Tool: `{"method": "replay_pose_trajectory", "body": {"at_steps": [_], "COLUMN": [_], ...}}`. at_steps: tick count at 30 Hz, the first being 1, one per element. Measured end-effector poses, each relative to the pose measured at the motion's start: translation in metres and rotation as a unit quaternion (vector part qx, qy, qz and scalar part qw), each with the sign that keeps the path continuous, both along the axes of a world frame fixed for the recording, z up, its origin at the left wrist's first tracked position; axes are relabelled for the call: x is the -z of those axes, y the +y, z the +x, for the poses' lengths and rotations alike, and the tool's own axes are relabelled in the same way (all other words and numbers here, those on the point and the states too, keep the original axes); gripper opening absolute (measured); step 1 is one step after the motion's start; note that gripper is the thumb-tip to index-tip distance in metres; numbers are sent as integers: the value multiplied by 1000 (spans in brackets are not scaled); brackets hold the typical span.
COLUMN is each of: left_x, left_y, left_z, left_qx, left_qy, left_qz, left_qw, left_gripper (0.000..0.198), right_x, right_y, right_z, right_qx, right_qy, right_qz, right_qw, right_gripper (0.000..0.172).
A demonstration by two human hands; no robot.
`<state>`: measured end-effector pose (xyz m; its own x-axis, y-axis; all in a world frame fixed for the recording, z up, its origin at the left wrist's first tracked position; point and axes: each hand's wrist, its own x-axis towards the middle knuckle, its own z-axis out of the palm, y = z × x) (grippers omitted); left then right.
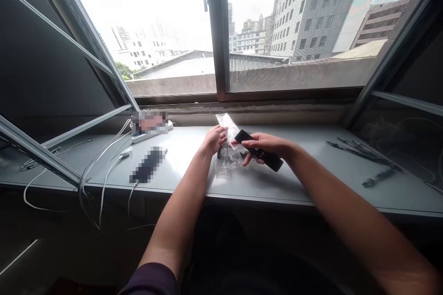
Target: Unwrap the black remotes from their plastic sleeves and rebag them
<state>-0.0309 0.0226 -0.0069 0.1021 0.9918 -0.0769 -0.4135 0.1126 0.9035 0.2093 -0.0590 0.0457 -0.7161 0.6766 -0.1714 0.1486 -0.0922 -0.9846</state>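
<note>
A black, elongated object like a remote control is held in my right hand, tilted down to the right, with my fingers wrapped round its middle. My left hand is just left of it, its fingers curled around the edge of a clear plastic bag. A white packet stands up behind my fingers and leans toward the window. The bag lies crumpled on the grey table under both hands, and dark items show through it.
On the left are a white power strip, a phone-like blurred object, a white charger and loose white cables. Dark thin items lie at the right. Metal frames slope down on both sides before the window.
</note>
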Motion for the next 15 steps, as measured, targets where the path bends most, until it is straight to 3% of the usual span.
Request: {"method": "replay_pose_trajectory", "body": {"at_steps": [3,5,7,11,15], "left_x": [-1,-3,-5,-2,5], "left_y": [2,0,-4,-22,-44], "left_z": [-8,-20,-36,-75,-109], "left_qx": [-90,-170,-201,-193,-209], "left_qy": [76,147,223,381,447], "left_qz": [28,64,102,114,64], "left_qw": [993,972,948,897,867], "left_gripper": [52,72,83,74,48], "right_x": [4,7,10,12,11], "right_y": [7,13,19,25,25], "right_z": [2,4,5,4,2], "right_qx": [34,73,119,190,211], "right_qy": [22,56,80,97,99], "right_qz": [-11,-14,-17,-25,-24], "right_qw": [999,996,989,977,972], "right_gripper": [54,45,40,37,36]}}
